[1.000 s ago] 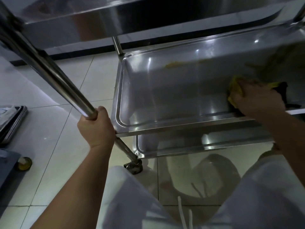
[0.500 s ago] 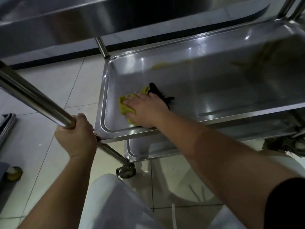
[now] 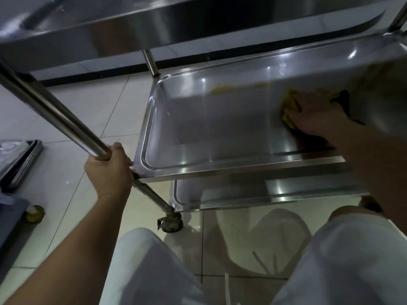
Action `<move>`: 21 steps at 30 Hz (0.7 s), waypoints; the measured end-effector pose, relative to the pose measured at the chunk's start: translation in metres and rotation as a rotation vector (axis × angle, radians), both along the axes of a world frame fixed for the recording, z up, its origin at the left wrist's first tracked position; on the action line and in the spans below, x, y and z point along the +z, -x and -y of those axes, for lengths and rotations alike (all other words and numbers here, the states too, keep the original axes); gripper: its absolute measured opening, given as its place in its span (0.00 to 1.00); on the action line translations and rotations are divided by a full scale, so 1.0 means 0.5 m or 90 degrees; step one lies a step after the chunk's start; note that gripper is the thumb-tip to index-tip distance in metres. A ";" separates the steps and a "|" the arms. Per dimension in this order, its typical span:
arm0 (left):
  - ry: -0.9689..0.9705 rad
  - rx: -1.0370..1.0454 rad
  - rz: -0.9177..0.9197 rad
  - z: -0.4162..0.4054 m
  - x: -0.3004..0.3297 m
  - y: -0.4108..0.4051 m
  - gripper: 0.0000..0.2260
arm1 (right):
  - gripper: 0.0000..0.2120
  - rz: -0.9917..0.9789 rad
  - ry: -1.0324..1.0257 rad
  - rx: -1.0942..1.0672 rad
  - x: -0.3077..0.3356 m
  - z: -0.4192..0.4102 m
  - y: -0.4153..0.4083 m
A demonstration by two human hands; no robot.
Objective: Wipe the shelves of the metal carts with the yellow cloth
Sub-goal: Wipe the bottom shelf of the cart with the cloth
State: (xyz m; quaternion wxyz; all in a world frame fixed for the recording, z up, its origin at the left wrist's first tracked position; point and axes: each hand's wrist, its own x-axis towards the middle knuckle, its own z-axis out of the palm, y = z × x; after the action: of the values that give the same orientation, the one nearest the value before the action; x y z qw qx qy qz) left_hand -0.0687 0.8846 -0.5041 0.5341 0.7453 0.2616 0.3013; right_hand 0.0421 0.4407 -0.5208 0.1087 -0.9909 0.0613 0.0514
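Note:
The metal cart's middle shelf (image 3: 198, 137) is a shiny steel tray seen from above. My right hand (image 3: 315, 115) lies flat on the yellow cloth (image 3: 289, 104), pressing it onto the right part of that shelf. Only the cloth's left edge and a dark corner behind the hand show. A yellowish reflection smears the shelf's far wall. My left hand (image 3: 110, 170) grips the cart's near-left upright post (image 3: 66, 122) just above the shelf corner. The top shelf (image 3: 110, 29) hangs overhead, and the bottom shelf (image 3: 242, 194) peeks out below.
A caster wheel (image 3: 170, 223) sits under the gripped post on the pale tiled floor. Stacked dark trays (image 3: 19, 161) lie at the left edge, with another small wheel (image 3: 34, 213) near them. My knees in white trousers fill the foreground.
My right hand has swept the cloth from the shelf's left end back to its right side. The left hand stays gripped on the post.

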 end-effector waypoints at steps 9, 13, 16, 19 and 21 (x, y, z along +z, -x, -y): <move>-0.113 -0.051 -0.214 0.004 -0.043 0.063 0.14 | 0.31 0.091 0.067 0.150 -0.020 -0.019 0.151; -0.199 0.015 -0.348 0.052 -0.110 0.149 0.19 | 0.30 0.107 0.075 0.160 -0.028 -0.020 0.147; -0.178 -0.130 -0.286 0.157 -0.114 0.199 0.06 | 0.29 0.111 0.063 0.158 -0.031 -0.019 0.148; -0.297 -0.338 -0.189 0.249 -0.088 0.181 0.08 | 0.29 0.117 0.063 0.152 -0.028 -0.020 0.151; -0.377 -0.437 -0.151 0.307 -0.068 0.139 0.07 | 0.28 0.115 0.060 0.148 -0.026 -0.021 0.152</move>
State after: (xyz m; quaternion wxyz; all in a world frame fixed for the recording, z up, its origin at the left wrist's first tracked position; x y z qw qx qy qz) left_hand -0.1383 0.7311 -0.5379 0.3338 0.9383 -0.0378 0.0819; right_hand -0.0338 0.4510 -0.5337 0.0608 -0.9958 -0.0617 -0.0283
